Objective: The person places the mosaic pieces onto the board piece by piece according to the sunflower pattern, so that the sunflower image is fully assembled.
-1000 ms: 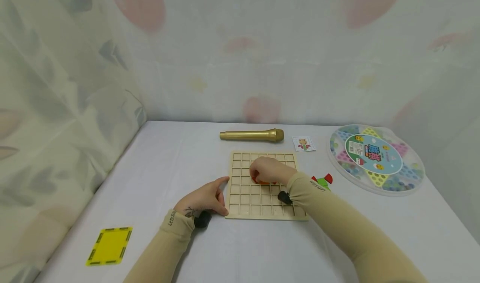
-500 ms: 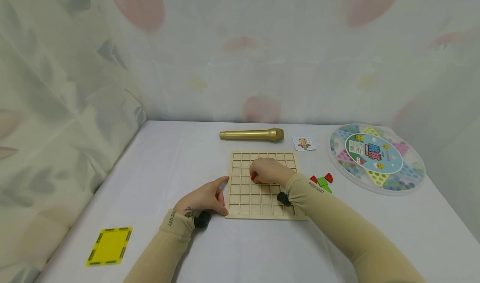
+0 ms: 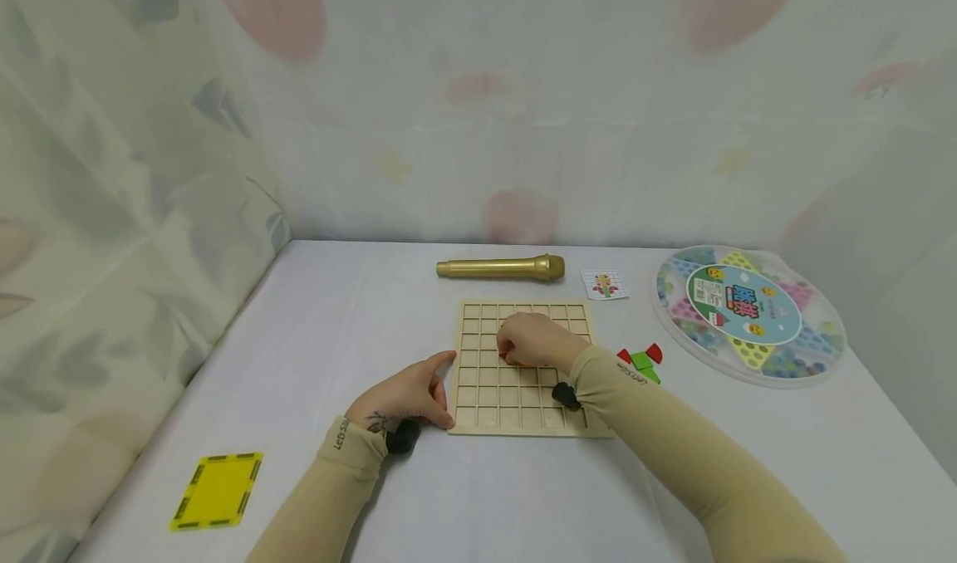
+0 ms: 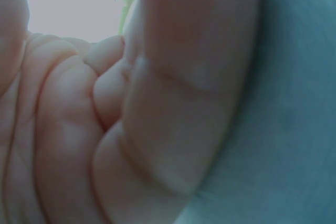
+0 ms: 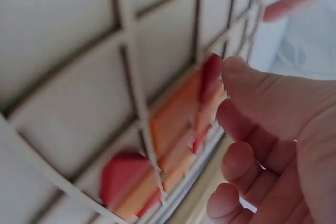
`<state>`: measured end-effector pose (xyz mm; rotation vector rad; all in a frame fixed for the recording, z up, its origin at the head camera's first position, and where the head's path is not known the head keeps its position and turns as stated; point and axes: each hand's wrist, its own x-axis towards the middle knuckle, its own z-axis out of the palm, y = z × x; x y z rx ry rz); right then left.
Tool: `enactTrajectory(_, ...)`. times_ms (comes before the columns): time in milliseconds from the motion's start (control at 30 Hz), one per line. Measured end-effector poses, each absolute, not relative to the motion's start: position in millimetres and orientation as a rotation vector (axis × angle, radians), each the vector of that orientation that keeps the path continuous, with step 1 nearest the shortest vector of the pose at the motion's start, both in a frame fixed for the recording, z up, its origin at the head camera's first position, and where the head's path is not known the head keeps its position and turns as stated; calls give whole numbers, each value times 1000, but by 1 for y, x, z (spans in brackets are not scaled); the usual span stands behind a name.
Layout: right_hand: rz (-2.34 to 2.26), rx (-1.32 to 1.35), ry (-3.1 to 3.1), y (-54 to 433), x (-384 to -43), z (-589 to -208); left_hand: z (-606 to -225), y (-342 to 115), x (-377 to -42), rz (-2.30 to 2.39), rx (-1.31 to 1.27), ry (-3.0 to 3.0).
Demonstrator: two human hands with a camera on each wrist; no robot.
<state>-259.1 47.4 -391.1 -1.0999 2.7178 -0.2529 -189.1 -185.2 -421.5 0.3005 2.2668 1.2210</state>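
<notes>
Containers: the round clear case (image 3: 777, 380) lies flat on the right part of the desk (image 3: 314, 314). Small beads (image 3: 806, 369), some of them blue, show through it, between yellow and pink dotted panels; a blue and green oval label (image 3: 743, 304) covers the middle. The board (image 3: 478, 418), divided by raised strips into square cells, lies flat on the desk between the two hands. Some of its cells hold orange pieces (image 5: 176, 111) with a red corner piece (image 5: 123, 174) next to them.

Item in work: the red piece (image 5: 211, 80) is on the board, at the edge of a cell, directly beside the orange. It is deep red with a flat side face; its outline is partly covered by the thumb. Whether it is fully seated cannot be told.

Hands: the right hand (image 3: 534, 340) is over the board, fingers curled, pinching the red piece. The left hand (image 3: 407, 394) has forefinger and thumb spread, touching the board's left edge without grasping it.

Surroundings: a gold microphone (image 3: 501, 269) lies beyond the board, with a printed card (image 3: 604, 285) to its right. Loose pieces (image 3: 643, 362), red and green, lie right of the board. A yellow square (image 3: 217, 490) lies at near left.
</notes>
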Motion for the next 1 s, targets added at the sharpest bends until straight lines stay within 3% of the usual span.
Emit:
enactTrajectory(267, -577, -1047, 2904, 90, -254, -345, -422, -182, -191, 1218, 319, 2267)
enactTrajectory(433, -542, -909, 3040, 133, -249, -332, -419, -182, -191, 1203, 320, 2278)
enactTrajectory(1000, -291, -616, 2998, 230, -217, -390, -420, -183, -191, 1193, 316, 2288)
